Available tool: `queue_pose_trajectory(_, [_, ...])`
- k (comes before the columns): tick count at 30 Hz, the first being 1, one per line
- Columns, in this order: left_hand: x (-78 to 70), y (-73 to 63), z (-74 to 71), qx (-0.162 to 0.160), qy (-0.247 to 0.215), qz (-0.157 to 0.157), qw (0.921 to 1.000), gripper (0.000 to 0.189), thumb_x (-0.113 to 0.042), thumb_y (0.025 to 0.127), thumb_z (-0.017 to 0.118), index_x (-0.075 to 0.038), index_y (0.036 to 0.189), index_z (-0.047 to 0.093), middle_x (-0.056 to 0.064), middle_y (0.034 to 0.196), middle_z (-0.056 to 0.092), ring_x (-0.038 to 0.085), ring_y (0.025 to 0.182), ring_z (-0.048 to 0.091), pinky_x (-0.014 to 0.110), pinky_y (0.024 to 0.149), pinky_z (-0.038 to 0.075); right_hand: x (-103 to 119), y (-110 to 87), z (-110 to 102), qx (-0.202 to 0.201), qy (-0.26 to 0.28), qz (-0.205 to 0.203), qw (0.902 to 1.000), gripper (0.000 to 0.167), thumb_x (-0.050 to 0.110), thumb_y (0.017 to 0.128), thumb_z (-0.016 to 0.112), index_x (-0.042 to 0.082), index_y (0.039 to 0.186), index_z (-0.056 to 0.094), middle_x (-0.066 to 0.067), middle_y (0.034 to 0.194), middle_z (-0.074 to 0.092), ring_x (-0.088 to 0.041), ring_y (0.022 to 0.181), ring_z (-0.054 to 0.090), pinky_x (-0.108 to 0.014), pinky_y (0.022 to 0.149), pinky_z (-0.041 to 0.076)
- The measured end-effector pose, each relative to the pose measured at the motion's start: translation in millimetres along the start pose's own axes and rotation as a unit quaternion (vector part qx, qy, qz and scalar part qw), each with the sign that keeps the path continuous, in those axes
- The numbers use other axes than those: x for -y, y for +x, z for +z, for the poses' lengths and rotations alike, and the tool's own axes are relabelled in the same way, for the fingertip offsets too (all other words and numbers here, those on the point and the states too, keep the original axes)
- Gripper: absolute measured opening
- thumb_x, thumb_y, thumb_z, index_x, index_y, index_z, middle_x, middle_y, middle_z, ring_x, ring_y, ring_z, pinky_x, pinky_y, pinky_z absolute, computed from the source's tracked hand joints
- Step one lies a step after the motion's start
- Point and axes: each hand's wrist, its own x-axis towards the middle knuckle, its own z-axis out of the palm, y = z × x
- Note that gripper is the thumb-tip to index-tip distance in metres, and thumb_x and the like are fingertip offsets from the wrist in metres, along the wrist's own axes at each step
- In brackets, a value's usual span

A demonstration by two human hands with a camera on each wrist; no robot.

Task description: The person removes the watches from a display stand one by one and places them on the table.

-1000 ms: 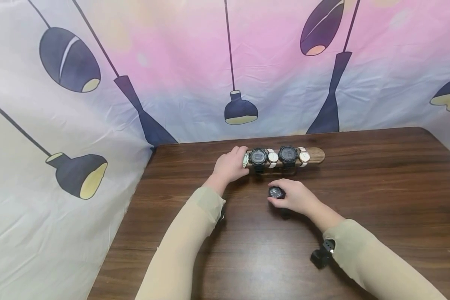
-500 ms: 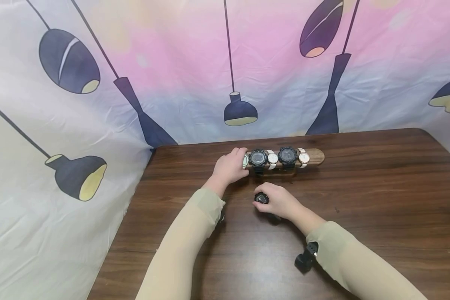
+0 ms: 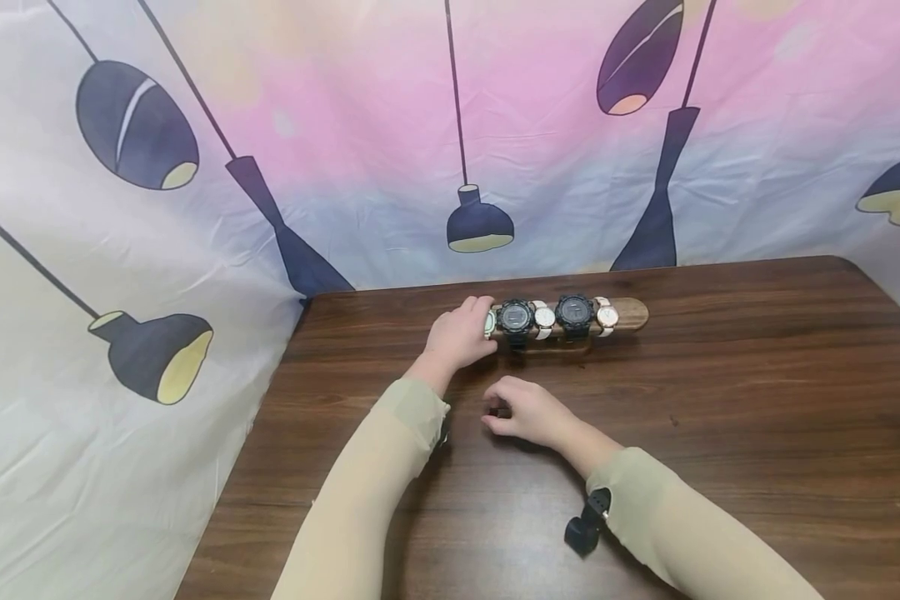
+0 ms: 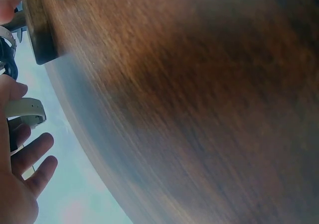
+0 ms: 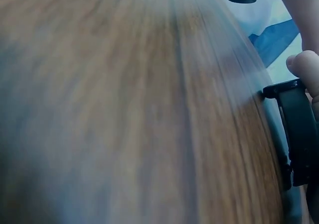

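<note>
In the head view, a wooden watch stand (image 3: 630,314) carries a row of several watches. My left hand (image 3: 461,332) grips its left end, fingers over the top and thumb below. Right beside those fingers is a pale green watch (image 3: 491,323), whose strap (image 4: 30,107) loops round the bar in the left wrist view. In front of the stand, my right hand (image 3: 532,414) holds a black watch (image 5: 299,129) between thumb and curled fingers, just above the table. That watch is mostly hidden by the hand in the head view; its strap shows in the right wrist view.
On the stand are two large black digital watches (image 3: 515,317) and two white-strapped watches (image 3: 544,317). The dark wooden table (image 3: 757,400) spreads around both arms. Behind it hangs a cloth backdrop (image 3: 390,183) with printed lamps. A small black camera (image 3: 583,533) hangs from the right wrist.
My right hand has moved left and slightly nearer to me with the black watch, whose face has turned out of sight. My left hand stays at the stand's end.
</note>
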Motion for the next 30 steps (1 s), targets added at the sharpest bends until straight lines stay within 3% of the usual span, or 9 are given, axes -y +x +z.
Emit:
queue_pose_trajectory(12, [-1.3,-3.6,0.1,0.007,-0.006,-0.006,0.9999,0.066,-0.031,0.081,0.066,-0.011,0.138,0.039,0.009,0.127,0.050,0.022,0.106,0.055,0.041,0.089,0.044,4,2.1,8,-0.012,0.010,-0.006,0.9999,0.022,0.024,0.077,0.074,0.012,0.092,0.064,0.004,0.084,0.059,-0.007,0.076,0.055,-0.025,0.071,0.048])
queue_pose_trajectory(21, [0.3,-1.0,2.3,0.002,-0.005,-0.001,1.0000,0.069,-0.032,0.079,0.067,-0.012,0.138,0.038,0.009,0.127,0.050,0.022,0.107,0.056,0.043,0.088,0.045,2,-5.2,-3,-0.022,0.032,-0.027,0.9989,0.030,0.025,0.077,0.076,0.009,0.099,0.067,0.003,0.094,0.062,-0.010,0.086,0.058,-0.028,0.077,0.048])
queue_pose_trajectory(30, [1.5,1.4,1.2,-0.002,0.006,0.000,1.0000,0.068,-0.032,0.078,0.070,-0.012,0.136,0.040,0.008,0.124,0.051,0.021,0.104,0.057,0.041,0.086,0.045,-3,-13.3,-16,0.024,0.043,-0.040,0.9980,0.038,0.027,0.075,0.076,0.008,0.106,0.064,0.004,0.098,0.062,-0.012,0.094,0.056,-0.031,0.083,0.046])
